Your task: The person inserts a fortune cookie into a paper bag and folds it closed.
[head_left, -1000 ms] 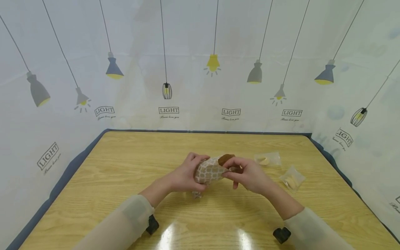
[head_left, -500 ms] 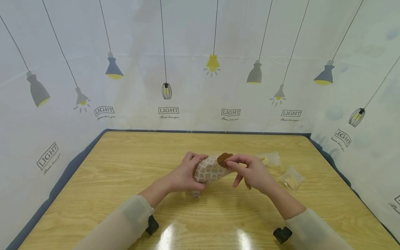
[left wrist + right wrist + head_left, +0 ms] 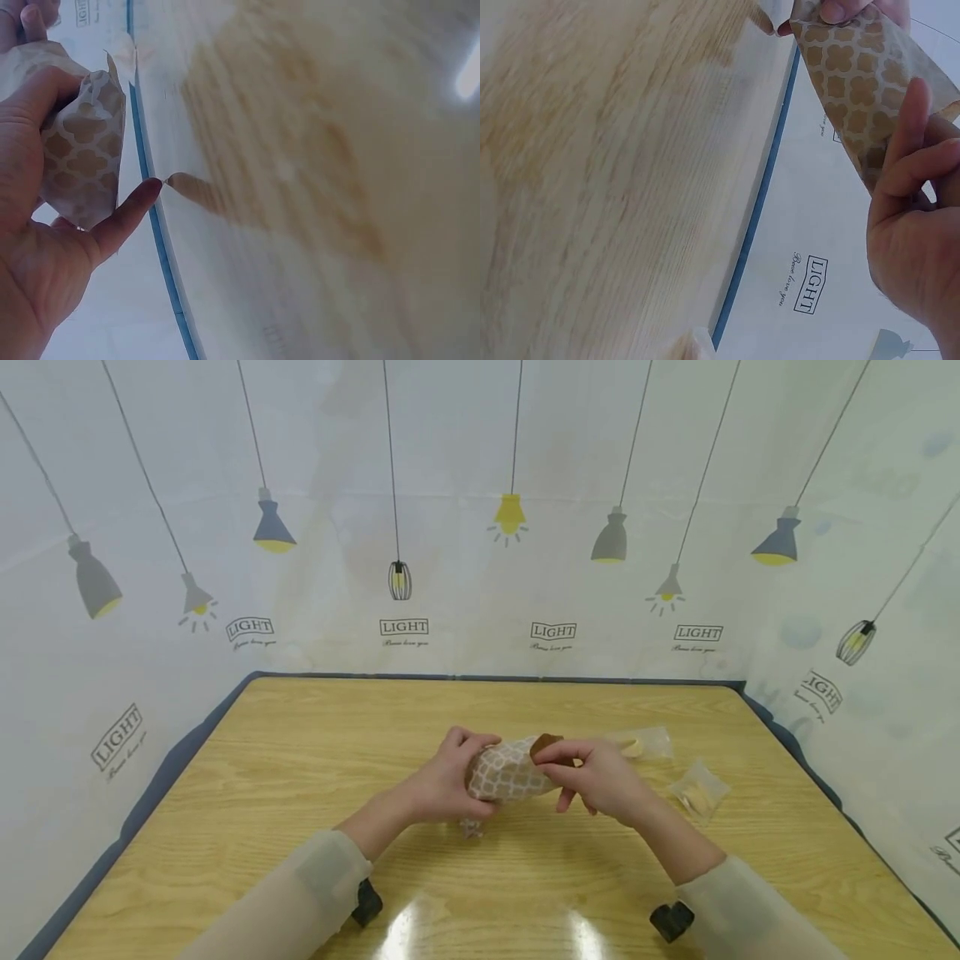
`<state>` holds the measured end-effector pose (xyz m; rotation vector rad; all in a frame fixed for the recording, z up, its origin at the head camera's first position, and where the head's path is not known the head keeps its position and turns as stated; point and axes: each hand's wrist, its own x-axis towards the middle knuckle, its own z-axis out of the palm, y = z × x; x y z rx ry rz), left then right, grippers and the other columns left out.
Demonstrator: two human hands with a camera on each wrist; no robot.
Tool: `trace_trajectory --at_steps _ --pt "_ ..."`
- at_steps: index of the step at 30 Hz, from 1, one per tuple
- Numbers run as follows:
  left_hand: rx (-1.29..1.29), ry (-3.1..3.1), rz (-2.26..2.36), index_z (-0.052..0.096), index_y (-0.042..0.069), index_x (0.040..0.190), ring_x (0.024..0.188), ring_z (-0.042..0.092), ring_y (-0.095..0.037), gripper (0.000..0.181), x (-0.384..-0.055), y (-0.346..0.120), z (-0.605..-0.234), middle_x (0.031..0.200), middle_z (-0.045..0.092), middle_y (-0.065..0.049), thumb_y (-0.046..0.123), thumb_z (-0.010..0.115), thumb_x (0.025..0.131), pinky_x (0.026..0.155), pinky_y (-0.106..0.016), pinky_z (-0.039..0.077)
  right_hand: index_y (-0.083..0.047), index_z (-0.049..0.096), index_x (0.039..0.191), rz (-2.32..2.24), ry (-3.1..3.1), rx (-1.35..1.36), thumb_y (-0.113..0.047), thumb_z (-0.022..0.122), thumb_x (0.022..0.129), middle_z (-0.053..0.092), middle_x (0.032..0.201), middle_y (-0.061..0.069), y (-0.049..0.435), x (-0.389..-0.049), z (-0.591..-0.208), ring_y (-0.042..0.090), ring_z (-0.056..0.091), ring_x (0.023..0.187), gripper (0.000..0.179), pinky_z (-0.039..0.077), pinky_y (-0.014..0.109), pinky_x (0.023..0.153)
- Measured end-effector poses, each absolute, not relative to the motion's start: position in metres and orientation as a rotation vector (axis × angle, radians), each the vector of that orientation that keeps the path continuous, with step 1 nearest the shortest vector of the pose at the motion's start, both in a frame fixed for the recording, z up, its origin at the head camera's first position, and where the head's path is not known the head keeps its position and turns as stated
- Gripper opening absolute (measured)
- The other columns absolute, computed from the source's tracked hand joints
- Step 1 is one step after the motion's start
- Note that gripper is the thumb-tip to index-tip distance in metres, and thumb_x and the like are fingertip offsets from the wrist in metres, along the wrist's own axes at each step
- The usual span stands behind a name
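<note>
A tan paper bag (image 3: 510, 772) with a white lattice print is held at an angle over the middle of the table. My left hand (image 3: 441, 783) grips its closed end, thumb on the near side and fingers on the far side. At the bag's right end, a brown flap (image 3: 545, 746) shows at the mouth, and my right hand (image 3: 609, 781) pinches the edge there between thumb and index finger. In the right wrist view, the print on the bag (image 3: 855, 75) lies flat beside the right fingers. What the bag holds is hidden.
Two clear plastic packets with pale pieces inside lie on the wooden table (image 3: 337, 727) to the right: one packet (image 3: 654, 742) behind my right hand, the other packet (image 3: 701, 791) nearer. White printed sheeting (image 3: 465, 552) stands along the table's back and sides.
The right fingers shifted up to the brown flap, then slid slightly left and down along the bag's mouth, which now shows less opening. The left hand keeps its grip in place.
</note>
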<state>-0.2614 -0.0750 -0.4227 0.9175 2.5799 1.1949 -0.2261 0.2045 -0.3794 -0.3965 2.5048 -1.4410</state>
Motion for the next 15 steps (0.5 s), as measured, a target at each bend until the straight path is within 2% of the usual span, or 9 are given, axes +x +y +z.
trace_trajectory --at_steps 2,6,8,10,13,15 --pt "0.912 2.582 1.193 0.044 0.011 0.165 0.126 0.050 -0.027 0.099 -0.261 -0.075 -0.423 0.143 0.042 -0.014 0.020 0.095 0.082 0.112 -0.052 0.051 -0.013 0.079 0.132 -1.431 2.498 -0.396 -0.025 0.067 0.111 0.073 0.119 0.017 0.205 -0.226 -0.379 0.045 0.075 0.071 0.027 0.041 0.031 0.041" --pt "0.885 2.593 1.190 0.045 0.012 0.164 0.126 0.050 -0.027 0.097 -0.262 -0.075 -0.423 0.141 0.042 -0.013 0.022 0.095 0.082 0.112 -0.052 0.051 -0.016 0.076 0.138 -1.426 2.434 -0.459 -0.032 0.060 0.115 0.075 0.128 0.018 0.209 -0.224 -0.379 0.047 0.076 0.072 0.033 0.041 0.030 0.040" --pt "0.867 2.597 1.200 0.046 0.011 0.164 0.126 0.050 -0.028 0.097 -0.262 -0.075 -0.423 0.141 0.042 -0.014 0.021 0.095 0.081 0.113 -0.053 0.051 -0.014 0.073 0.143 -1.430 2.390 -0.505 -0.031 0.055 0.117 0.078 0.120 0.023 0.212 -0.222 -0.378 0.046 0.076 0.072 0.036 0.042 0.031 0.040" --pt "0.855 2.601 1.213 0.047 0.010 0.162 0.126 0.050 -0.029 0.096 -0.262 -0.075 -0.422 0.140 0.043 -0.015 0.020 0.095 0.081 0.112 -0.054 0.051 -0.011 0.069 0.147 -1.413 2.356 -0.545 -0.028 0.052 0.118 0.081 0.104 0.024 0.214 -0.222 -0.377 0.042 0.076 0.071 0.039 0.043 0.031 0.041" --pt "0.850 2.598 1.218 0.048 0.010 0.162 0.124 0.051 -0.030 0.093 -0.261 -0.074 -0.421 0.139 0.043 -0.015 0.019 0.095 0.081 0.112 -0.053 0.052 -0.006 0.063 0.153 -1.352 2.326 -0.597 -0.026 0.050 0.118 0.078 0.080 0.021 0.216 -0.221 -0.377 0.031 0.070 0.059 0.042 0.047 0.033 0.042" --pt "0.849 2.601 1.211 0.050 0.011 0.160 0.123 0.051 -0.029 0.091 -0.261 -0.074 -0.421 0.138 0.043 -0.015 0.020 0.095 0.082 0.111 -0.052 0.052 -0.005 0.060 0.155 -1.327 2.315 -0.620 -0.025 0.050 0.118 0.080 0.080 0.017 0.217 -0.220 -0.378 0.025 0.067 0.054 0.044 0.050 0.034 0.044"
